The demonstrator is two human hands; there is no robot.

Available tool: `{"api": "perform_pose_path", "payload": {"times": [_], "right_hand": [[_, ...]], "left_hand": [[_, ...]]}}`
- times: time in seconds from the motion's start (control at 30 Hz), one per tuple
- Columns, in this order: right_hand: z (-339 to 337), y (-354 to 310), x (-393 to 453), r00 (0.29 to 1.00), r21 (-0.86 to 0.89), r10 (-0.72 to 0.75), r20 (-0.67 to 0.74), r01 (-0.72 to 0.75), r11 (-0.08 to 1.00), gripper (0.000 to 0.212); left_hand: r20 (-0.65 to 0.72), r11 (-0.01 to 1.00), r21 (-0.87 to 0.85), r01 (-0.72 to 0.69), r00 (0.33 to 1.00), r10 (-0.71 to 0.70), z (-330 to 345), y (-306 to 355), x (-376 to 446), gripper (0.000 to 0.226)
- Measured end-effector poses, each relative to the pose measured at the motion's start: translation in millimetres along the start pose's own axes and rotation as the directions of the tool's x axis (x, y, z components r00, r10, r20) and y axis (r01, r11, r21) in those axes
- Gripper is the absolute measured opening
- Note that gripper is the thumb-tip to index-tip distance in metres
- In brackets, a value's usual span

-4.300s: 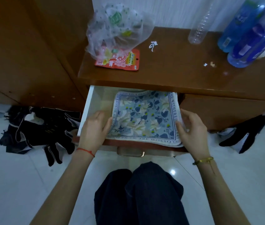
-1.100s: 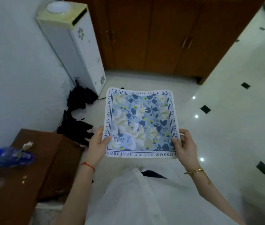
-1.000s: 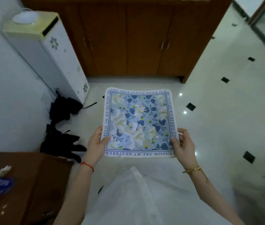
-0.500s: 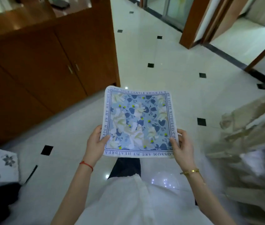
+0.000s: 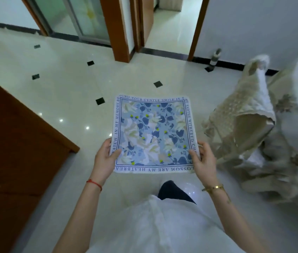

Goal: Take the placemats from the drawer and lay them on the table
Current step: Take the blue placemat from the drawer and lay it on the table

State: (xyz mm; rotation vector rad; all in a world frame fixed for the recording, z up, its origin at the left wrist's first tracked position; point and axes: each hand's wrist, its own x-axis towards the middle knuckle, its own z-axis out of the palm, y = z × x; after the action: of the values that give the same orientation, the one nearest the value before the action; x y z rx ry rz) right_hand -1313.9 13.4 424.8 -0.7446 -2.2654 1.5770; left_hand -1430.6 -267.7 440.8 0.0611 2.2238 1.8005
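Cabinet [image 5: 16, 152] at left. Left hand [image 5: 105, 157] has a closed grip on the placemat [image 5: 153, 134] at its left edge; right hand [image 5: 204, 159] likewise at the right edge. Placemat held flat above the floor [image 5: 71, 88]. Draped fabric [image 5: 245, 125] at right

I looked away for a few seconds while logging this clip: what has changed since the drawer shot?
The floral placemat has come up out of the drawer and been carried away from it. It is now held flat over the tiled floor, beside a beige draped cloth. The drawer, bottles and desk are out of view. Unchanged: the left hand and right hand grip the placemat's near corners.
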Motion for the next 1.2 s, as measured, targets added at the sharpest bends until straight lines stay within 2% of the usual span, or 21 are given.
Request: {"api": "perform_pose_path", "payload": {"times": [0.23,0.5,0.73,0.87,1.1,1.2], "right_hand": [[-8,3,115,0.979,-0.031,0.015,-0.205,-0.021,0.999,0.023],[-45,-17,272,0.944,-0.007,0.037,-0.329,-0.041,0.999,0.024],[-73,-21,361,0.865,0.036,0.102,-0.492,-0.097,0.995,0.025],[-88,-14,397,0.798,0.081,0.144,-0.585,-0.120,0.989,0.025],[-111,-14,465,0.588,0.161,0.225,-0.777,-0.160,0.974,0.020],[-119,-14,483,0.472,0.178,0.252,-0.845,-0.195,0.964,0.023]], "left_hand": [[0.174,0.999,0.014,-0.045,0.984,0.042,67,35,156,0.034],[0.312,0.992,0.043,-0.117,0.945,0.098,155,104,322,0.034],[0.465,0.994,0.020,-0.111,0.881,0.089,236,156,436,0.032],[0.572,0.990,0.020,-0.140,0.814,0.104,289,175,490,0.032],[0.787,0.971,-0.008,-0.240,0.597,0.154,400,224,591,0.030],[0.858,0.958,-0.029,-0.284,0.484,0.170,443,244,616,0.030]]}}
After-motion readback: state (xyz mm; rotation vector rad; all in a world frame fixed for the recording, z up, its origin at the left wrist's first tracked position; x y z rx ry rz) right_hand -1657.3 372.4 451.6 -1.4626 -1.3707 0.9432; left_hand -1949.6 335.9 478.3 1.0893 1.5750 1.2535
